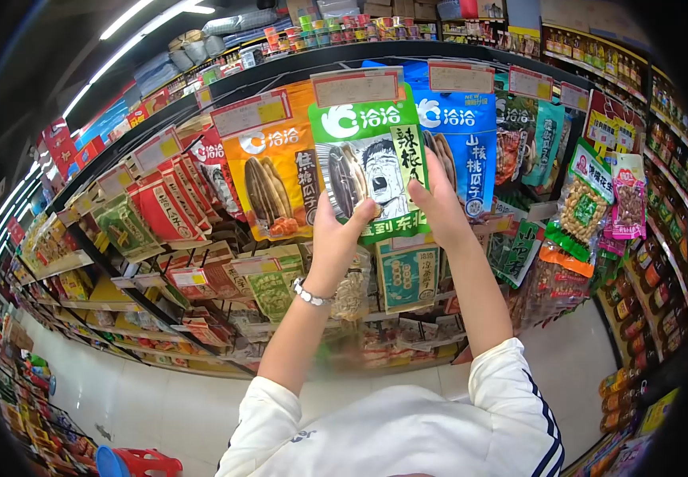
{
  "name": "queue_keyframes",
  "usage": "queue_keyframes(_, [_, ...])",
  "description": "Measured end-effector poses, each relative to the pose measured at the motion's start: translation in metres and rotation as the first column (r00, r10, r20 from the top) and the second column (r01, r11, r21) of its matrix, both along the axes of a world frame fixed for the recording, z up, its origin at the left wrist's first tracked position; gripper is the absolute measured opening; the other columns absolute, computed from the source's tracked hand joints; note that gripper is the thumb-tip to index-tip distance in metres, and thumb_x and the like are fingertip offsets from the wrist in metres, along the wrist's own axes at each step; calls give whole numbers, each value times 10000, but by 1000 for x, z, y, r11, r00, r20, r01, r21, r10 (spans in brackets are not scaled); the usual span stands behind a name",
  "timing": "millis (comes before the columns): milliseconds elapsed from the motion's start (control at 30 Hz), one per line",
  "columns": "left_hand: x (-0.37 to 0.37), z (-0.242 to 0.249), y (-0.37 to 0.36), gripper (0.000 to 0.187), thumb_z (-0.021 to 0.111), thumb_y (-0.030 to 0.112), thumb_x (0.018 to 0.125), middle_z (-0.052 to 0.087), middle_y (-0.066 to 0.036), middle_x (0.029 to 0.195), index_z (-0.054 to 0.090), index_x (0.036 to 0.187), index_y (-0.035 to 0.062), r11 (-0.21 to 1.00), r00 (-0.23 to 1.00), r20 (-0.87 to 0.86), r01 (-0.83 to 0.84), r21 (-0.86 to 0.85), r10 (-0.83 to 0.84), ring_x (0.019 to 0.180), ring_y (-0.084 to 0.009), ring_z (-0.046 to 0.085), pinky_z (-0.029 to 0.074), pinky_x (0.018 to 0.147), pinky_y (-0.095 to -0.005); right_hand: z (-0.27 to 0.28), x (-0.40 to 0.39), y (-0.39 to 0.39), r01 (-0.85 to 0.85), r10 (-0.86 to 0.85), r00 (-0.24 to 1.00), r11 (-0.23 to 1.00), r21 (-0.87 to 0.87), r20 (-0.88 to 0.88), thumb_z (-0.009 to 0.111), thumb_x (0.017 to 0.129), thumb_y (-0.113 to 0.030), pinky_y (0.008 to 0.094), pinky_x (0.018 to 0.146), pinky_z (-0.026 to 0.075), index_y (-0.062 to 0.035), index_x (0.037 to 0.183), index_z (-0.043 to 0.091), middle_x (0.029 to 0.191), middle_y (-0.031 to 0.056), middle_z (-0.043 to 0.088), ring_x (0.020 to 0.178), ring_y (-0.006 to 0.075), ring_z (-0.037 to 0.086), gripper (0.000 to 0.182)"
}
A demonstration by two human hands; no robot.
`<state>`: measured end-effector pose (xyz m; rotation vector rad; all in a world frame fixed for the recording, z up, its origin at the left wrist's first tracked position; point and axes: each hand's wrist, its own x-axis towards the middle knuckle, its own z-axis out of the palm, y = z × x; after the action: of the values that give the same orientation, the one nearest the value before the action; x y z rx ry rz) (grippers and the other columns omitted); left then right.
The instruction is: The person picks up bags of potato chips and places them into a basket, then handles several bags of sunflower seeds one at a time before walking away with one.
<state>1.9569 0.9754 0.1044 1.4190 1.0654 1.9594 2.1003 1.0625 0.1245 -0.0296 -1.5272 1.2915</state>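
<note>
A green and white snack bag [383,171] with a drawn shouting face stands upright in front of the shelf's hanging bags. My left hand [337,230] holds its lower left edge, thumb on the front. On its right side my right hand [437,203] grips the edge, thumb also on the front. Left of it hangs an orange bag [260,179], and right of it a blue bag [475,151]. A price tag [356,86] overlaps the green bag's top. Whether the bag still hangs on its hook I cannot tell.
Hooks with red bags [170,203] run off to the left. At right hang peanut bags [582,203] beside a shelf of jars [638,318]. Lower rows carry more packets [407,278]. A red basket [149,463] is on the floor at the bottom left.
</note>
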Motion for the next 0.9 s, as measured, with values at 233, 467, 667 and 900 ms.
queue_keyframes(233, [-10, -3, 3, 499, 699, 205, 828, 583, -81, 1095, 436, 1196, -8, 998, 998, 12, 55, 31, -55, 971, -128, 564, 460, 854, -275, -23, 20, -7, -236, 240, 966, 970, -53, 99, 694, 807, -156, 348, 982, 381, 4, 1435, 79, 1296, 176, 450, 1198, 227, 454, 893])
queue_keyframes(467, [-10, -3, 5, 441, 680, 177, 842, 589, -72, 1074, 458, 1178, -1, 994, 991, 85, 95, 52, -100, 947, -119, 566, 462, 838, -266, -34, 30, -11, -233, 247, 966, 961, -149, 80, 628, 826, -71, 340, 974, 401, 1, 1419, 135, 1279, 170, 469, 1150, 198, 495, 775])
queue_keyframes(667, [-12, -3, 3, 411, 662, 180, 857, 590, -59, 1071, 462, 1171, 6, 994, 990, 92, 107, 23, -109, 937, -110, 564, 460, 825, -267, -41, 34, -3, -223, 238, 966, 964, -145, 97, 594, 837, -41, 331, 953, 414, 5, 1387, 214, 1259, 167, 483, 1107, 198, 517, 670])
queue_keyframes(900, [-11, -2, 0, 409, 649, 188, 866, 581, -53, 1077, 461, 1182, 9, 994, 988, 112, 108, -8, -107, 934, -107, 560, 469, 815, -267, -42, 30, -6, -227, 245, 962, 963, -143, 121, 582, 851, -46, 331, 955, 414, 15, 1380, 235, 1273, 155, 469, 1113, 193, 509, 635])
